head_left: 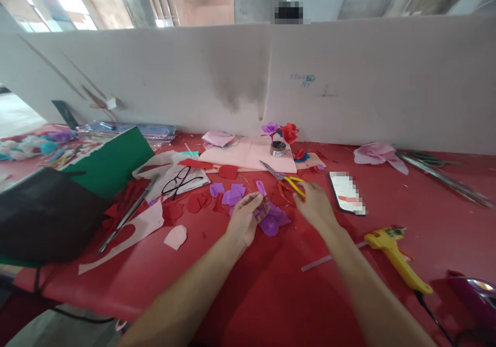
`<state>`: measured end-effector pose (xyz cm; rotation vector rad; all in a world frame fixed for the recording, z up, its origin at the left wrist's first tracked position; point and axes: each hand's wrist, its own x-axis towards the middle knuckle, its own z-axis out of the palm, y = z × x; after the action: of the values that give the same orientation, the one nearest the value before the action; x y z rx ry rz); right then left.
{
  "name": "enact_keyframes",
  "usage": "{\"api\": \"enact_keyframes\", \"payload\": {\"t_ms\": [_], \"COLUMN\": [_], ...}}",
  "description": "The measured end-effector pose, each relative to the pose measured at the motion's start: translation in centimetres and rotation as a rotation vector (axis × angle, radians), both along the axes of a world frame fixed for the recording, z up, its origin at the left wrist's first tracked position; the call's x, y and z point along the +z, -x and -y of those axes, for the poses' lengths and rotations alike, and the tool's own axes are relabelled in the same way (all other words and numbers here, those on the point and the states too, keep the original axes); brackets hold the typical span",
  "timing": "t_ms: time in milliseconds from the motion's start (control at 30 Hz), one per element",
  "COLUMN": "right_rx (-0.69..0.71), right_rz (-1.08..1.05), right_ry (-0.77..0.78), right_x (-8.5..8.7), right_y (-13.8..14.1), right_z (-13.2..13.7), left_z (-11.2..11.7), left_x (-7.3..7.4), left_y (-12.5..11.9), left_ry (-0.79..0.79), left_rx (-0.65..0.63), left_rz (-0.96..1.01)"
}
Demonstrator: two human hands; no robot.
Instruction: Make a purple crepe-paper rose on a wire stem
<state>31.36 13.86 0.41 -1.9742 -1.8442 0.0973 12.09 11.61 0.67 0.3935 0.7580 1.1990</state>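
My left hand [245, 217] is closed in a pinch on a small purple paper petal [261, 187], held just above the red table [271, 290]. More purple petals [273, 222] lie under and beside it. My right hand [314, 202] reaches toward the yellow-handled scissors [284, 178]; its fingers are curled at the handles, and whether they grip them is hidden. Red petal cutouts [172, 211] are scattered to the left.
A phone [347, 192] lies right of my right hand. A yellow glue gun [397, 257] sits at the front right. Pink paper [251, 155], finished paper flowers [281, 131], a tape roll [278, 149], glasses [181, 180], green card [112, 162] and a black sheet [42, 215] fill the rest.
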Motion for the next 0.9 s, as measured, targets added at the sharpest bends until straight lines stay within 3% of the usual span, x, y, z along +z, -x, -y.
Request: {"api": "enact_keyframes", "payload": {"t_ms": [100,333,433,567,667,767,900], "right_rx": [0.056,0.109,0.081,0.028,0.150,0.251,0.223], "right_rz": [0.138,0.219,0.180,-0.136,-0.377,-0.377,-0.224], "right_ry": [0.178,0.232,0.186,0.042,-0.041,-0.077,-0.048], "right_x": [0.1,1.1,1.8,1.5,0.8,0.6,1.5], "right_y": [-0.1,-0.1,-0.3,0.0,0.6,1.1,1.7], "right_z": [-2.1,-3.6,-2.2,1.3,3.9,5.7,6.8], "left_z": [-0.3,-1.2,-1.4,-1.3,-1.2,-1.0,-1.0], "left_x": [0.0,0.2,0.3,0.5,0.7,0.8,1.1], "left_y": [0.1,0.8,1.1,1.2,1.1,1.0,1.1], "left_ry": [0.030,0.025,0.018,-0.011,-0.012,-0.004,0.003], "left_rx": [0.047,0.058,0.069,0.092,0.087,0.094,0.114], "left_rz": [-0.012,0.132,0.158,0.160,0.158,0.172,0.217]}}
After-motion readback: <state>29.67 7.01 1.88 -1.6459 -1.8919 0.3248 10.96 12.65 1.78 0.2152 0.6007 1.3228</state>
